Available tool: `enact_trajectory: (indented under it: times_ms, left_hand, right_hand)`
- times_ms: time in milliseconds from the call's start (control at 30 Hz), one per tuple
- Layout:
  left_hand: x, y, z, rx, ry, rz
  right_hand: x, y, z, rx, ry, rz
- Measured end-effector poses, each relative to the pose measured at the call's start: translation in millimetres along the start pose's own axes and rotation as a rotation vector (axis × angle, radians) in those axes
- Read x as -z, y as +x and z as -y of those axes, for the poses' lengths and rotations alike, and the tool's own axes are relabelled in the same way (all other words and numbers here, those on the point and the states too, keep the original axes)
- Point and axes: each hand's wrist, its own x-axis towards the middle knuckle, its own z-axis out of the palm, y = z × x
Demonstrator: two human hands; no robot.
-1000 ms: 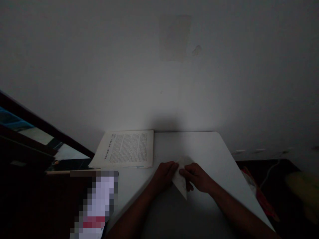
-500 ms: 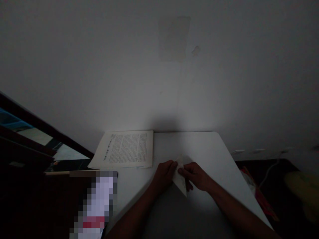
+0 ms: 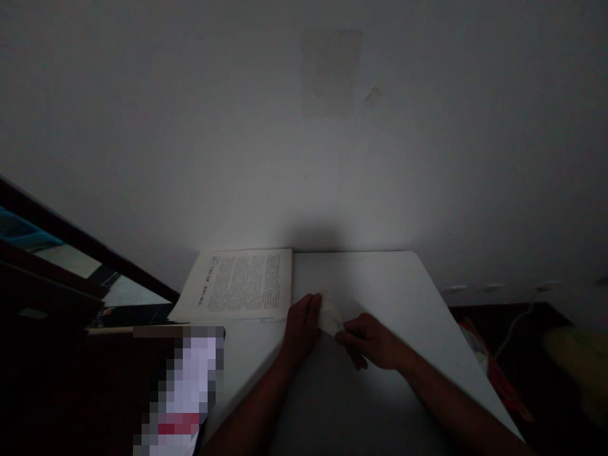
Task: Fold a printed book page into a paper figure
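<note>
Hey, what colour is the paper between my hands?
The paper looks off-white in the dim light, head view.

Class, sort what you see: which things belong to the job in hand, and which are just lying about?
In use:
Pale paper, held by the left hand and right hand
White table, beneath them

Lying about:
Printed pages, far left corner
Cable, right of the table

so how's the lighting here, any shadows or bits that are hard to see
Head view: dim overall, the wall lighter around its middle and darker toward the corners; head view: a soft shadow on it behind the table; head view: left hand, right hand and paper underlit, fine detail lost; head view: a pixelated patch at lower left.
</note>
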Motion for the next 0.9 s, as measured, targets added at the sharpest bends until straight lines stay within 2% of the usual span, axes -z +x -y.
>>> enact_trajectory:
  times_ms: [267,433,567,767,900]
  left_hand:
    - [-0.4,-2.4,-3.0,0.056,-0.1,-0.014]
    - [-1.6,-2.3,-3.9,0.183,-0.263,0.055]
    - [-2.7,-2.2,-1.3,0.221,-0.334,0.097]
    - [-3.9,-4.4,-1.0,0.171,-0.231,0.206]
    - [-3.8,-6.5,-5.4,0.099,-0.102,0.265]
  right_hand:
    - [1.7,-1.6,-2.5,-0.02,0.024,-0.049]
    - [3.0,-1.6,-5.7,-0.023,0.06,-0.104]
    - [4.0,-1.2,-12.3,0.007,0.135,-0.099]
    - [8.9,0.7,-11.3,0.141,0.213,-0.206]
    - [10.4,2.1,-9.7,0.146,0.214,-0.28]
